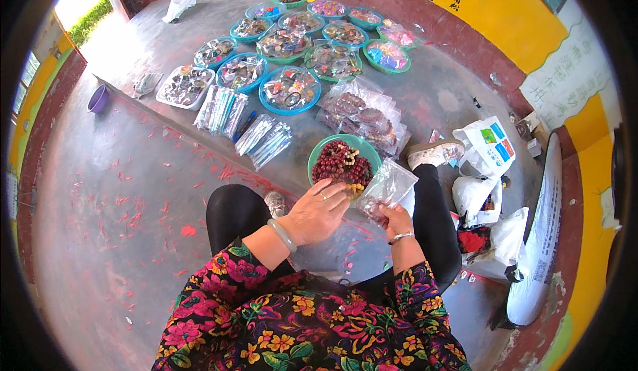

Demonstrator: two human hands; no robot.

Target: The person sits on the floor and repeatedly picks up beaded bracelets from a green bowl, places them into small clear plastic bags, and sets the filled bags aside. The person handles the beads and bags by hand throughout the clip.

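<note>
A green plastic bowl [377, 156] full of dark red beaded strings [340, 163] sits on the floor between my legs, with some yellow beads [357, 188] at its near side. My left hand [318, 213], with a ring and a pale bangle, reaches over the bowl's near left edge. Its fingers are stretched out, and nothing shows in them; the thumb side is partly hidden. To the right of it, my right hand [397, 223] is closed on the lower edge of a clear plastic bag [391, 186], which stands up beside the bowl and overlaps its right rim.
Flat clear packets of brown beaded strings [364, 115] lie beyond the bowl. Bundles of wrapped pens [264, 140] lie left of them. Farther off are several basins of small packaged goods [290, 90]. White carrier bags [485, 148] stand at the right; a purple bucket [98, 98] is far left.
</note>
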